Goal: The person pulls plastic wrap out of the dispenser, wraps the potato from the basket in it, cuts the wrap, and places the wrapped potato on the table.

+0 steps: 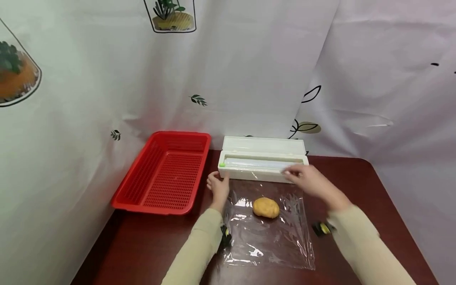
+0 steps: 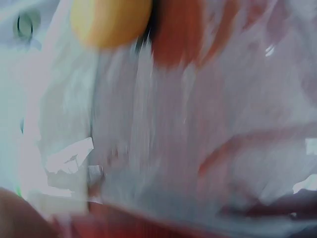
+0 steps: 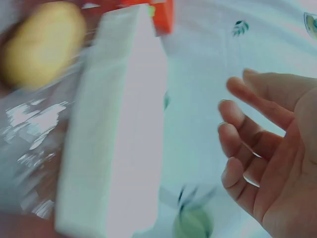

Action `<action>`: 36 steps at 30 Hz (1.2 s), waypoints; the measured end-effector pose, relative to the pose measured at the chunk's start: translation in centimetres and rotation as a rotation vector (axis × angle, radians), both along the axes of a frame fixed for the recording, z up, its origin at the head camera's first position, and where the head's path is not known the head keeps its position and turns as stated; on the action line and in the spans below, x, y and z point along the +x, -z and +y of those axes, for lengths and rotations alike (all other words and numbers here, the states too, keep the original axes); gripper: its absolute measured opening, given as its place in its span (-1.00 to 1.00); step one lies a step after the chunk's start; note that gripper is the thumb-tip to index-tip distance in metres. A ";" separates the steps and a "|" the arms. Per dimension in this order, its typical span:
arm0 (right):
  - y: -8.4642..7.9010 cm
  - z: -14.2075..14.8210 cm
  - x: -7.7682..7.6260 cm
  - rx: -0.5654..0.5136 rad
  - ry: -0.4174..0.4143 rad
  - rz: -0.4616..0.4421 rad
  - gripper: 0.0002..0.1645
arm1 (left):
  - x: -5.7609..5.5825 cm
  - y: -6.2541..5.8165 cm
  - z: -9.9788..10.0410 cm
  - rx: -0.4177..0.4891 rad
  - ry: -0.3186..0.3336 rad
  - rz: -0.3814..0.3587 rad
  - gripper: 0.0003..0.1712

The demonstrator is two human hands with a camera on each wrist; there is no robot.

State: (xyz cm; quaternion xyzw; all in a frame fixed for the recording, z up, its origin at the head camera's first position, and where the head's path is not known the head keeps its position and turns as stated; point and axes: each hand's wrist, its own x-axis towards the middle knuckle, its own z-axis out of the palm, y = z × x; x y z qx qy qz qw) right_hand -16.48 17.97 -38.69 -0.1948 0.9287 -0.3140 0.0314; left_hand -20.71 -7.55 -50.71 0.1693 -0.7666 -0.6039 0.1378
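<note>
A yellow potato (image 1: 266, 208) sits on a spread sheet of clear cling film (image 1: 265, 241). The film runs out from the front of a white cling film dispenser (image 1: 256, 175), whose lid is raised over the roll. A green slide cutter (image 1: 222, 164) is at the dispenser's left end. My left hand (image 1: 218, 189) is beside the front left corner, thumb right at the box's edge. Near the right front corner my right hand (image 1: 303, 178) hovers with loosely bent fingers. In the right wrist view nothing lies between its fingers (image 3: 233, 141). The left wrist view is blurred.
A red plastic basket (image 1: 119, 202) stands left of the dispenser on the dark red table (image 1: 142, 245). White patterned cloth (image 1: 249, 79) hangs behind and at the sides. Black-and-yellow pieces show at both wrists.
</note>
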 end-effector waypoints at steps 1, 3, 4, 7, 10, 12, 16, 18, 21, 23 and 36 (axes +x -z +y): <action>-0.7 -1.4 -1.7 -0.004 -0.005 0.009 -0.72 | -0.7 0.1 -0.5 0.028 -0.031 -0.038 -0.42; -1.1 -4.6 -4.9 -0.008 -0.020 -0.018 -0.73 | -1.9 0.4 -1.3 0.073 -0.007 -0.125 -0.27; -0.9 -6.3 -6.1 -0.013 -0.025 -0.053 -0.73 | -2.3 0.5 -1.6 0.090 0.027 -0.157 -0.21; 1.2 -11.0 -8.6 -0.016 -0.030 -0.140 -0.73 | -2.6 1.1 -2.5 0.148 0.137 -0.197 -0.17; 3.9 -14.6 -9.7 0.017 -0.044 -0.143 -0.74 | -2.3 1.9 -3.0 0.203 0.188 -0.203 -0.26; 5.3 -16.3 -10.0 0.058 -0.057 -0.089 -0.76 | -1.9 2.2 -3.1 0.240 0.188 -0.206 -0.30; 6.6 -18.0 -10.6 0.137 -0.054 0.020 -0.80 | -2.1 1.8 -2.9 0.306 0.195 -0.188 -0.25; 6.8 -18.4 -11.0 0.159 -0.066 0.072 -0.84 | -2.4 1.4 -2.8 0.334 0.201 -0.181 -0.21; 6.8 -18.4 -11.9 0.187 -0.105 0.149 -0.91 | -3.3 0.8 -2.7 0.348 0.188 -0.158 -0.21; 7.1 -17.6 -11.8 0.207 -0.149 0.215 -0.93 | -3.2 0.7 -2.4 0.345 0.171 -0.153 -0.24; 7.7 -2.1 -9.4 0.377 -0.217 0.502 -0.94 | -4.2 -0.1 -1.7 0.331 0.095 -0.116 -0.34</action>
